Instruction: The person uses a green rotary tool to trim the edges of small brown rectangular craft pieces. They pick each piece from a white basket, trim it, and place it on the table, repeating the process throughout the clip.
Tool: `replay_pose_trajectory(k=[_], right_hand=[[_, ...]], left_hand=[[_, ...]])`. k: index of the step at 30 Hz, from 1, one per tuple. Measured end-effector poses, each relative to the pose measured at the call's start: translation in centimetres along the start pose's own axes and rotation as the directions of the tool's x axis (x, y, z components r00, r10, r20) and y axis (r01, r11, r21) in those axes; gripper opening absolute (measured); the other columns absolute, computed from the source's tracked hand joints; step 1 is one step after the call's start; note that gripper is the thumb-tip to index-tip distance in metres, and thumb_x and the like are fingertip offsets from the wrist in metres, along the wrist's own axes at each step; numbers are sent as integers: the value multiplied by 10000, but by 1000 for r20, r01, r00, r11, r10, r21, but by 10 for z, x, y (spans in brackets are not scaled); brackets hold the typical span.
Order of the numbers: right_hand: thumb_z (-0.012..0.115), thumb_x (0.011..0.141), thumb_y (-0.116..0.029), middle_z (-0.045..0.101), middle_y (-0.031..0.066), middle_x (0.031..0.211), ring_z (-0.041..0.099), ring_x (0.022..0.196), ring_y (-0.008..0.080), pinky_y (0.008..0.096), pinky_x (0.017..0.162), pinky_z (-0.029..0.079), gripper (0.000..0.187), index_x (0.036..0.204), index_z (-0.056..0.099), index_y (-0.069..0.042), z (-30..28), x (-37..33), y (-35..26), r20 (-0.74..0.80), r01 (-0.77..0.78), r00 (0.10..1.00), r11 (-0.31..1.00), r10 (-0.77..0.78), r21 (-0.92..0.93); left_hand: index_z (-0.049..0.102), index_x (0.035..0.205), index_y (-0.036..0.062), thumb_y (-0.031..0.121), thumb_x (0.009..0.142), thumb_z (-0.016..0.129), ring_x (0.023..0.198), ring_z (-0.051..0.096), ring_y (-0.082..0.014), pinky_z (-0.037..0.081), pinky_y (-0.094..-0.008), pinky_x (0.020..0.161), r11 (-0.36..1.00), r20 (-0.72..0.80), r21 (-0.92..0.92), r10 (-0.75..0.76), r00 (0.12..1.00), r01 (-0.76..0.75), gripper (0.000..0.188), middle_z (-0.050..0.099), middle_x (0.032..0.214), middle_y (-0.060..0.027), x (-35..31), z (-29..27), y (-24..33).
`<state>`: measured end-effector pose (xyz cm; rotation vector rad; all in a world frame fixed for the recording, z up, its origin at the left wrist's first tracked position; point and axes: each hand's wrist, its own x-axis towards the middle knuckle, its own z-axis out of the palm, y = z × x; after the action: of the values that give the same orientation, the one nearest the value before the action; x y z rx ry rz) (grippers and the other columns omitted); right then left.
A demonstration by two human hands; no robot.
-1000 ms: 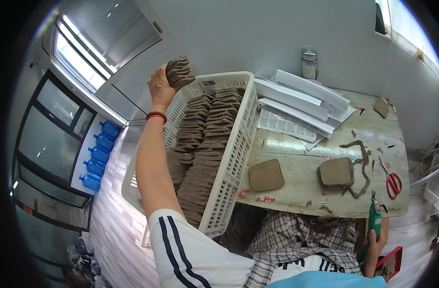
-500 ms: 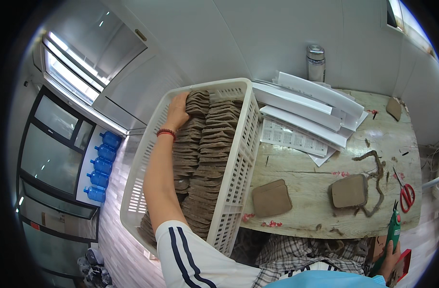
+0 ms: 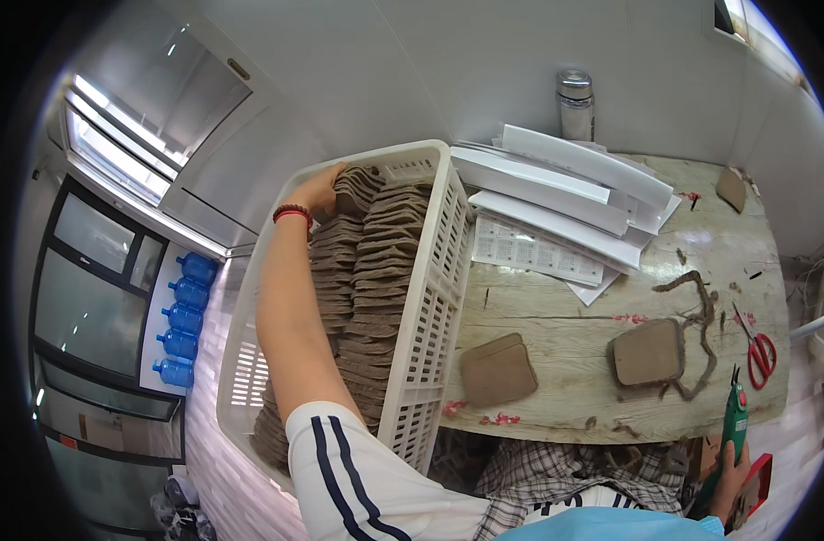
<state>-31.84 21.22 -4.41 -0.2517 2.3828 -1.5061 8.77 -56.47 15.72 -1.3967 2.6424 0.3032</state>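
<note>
My left hand [image 3: 318,191] reaches to the far end of a white plastic basket [image 3: 423,338], closed round a bunch of brown fabric pads [image 3: 358,187] at the end of the left row. My thumb and some fingertips are hidden by the wall and the pads. Two long rows of these thin pads [image 3: 387,270] stand packed on edge in the basket. Down at the lower right, my right hand [image 3: 729,476] is wrapped round a green handheld electric snipper [image 3: 737,422], its thin pointed tips upward.
On the wooden table [image 3: 556,347] lie two small piles of brown pads, one on the left [image 3: 499,371] and one on the right [image 3: 647,353]. Red-handled scissors [image 3: 761,353], a brown trimmed strip [image 3: 708,311], white papers [image 3: 565,203] and a steel flask [image 3: 575,104] are also there.
My left hand has shifted slightly outward at the basket's far end, and the end pads now tilt apart from the row. My right hand keeps its grip on the snipper.
</note>
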Motion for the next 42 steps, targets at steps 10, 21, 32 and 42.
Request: replay_pose_trajectory(k=[10,21,32,42], right_hand=[[600,930,-252,491,-17,711,436,560,58,215,478,333,251,1050,579,-32,3,3,-3,17,-2,1000,1000,2,21],[593,952,-309,499,7,678,451,518,67,225,463,355,274,1011,568,-42,11,3,-9,13,-32,999,999,32,-26],[593,952,-287,493,-7,668,454,521,61,217,470,360,245,974,567,-45,12,7,-13,60,-24,998,1000,25,-9],[600,947,-302,497,-8,677,460,534,54,219,473,368,264,1009,580,-46,7,1,-8,36,-62,998,997,61,46]], left_hand=[[476,1288,66,-140,651,570,1144,530,-315,441,-392,945,994,-99,-105,16,995,-26,676,584,1201,-185,11,21,-18],[492,1258,80,-103,570,662,1205,458,-411,401,-444,1003,996,-81,84,17,997,-10,732,530,1260,-205,6,17,-10],[528,1214,7,-76,708,562,1176,506,-401,415,-382,985,977,-284,-94,159,946,-193,514,585,1214,-228,13,28,-10],[387,1416,69,27,680,605,1336,371,-359,281,-367,1126,988,-315,-58,115,942,-141,769,432,1413,-209,13,39,-28]])
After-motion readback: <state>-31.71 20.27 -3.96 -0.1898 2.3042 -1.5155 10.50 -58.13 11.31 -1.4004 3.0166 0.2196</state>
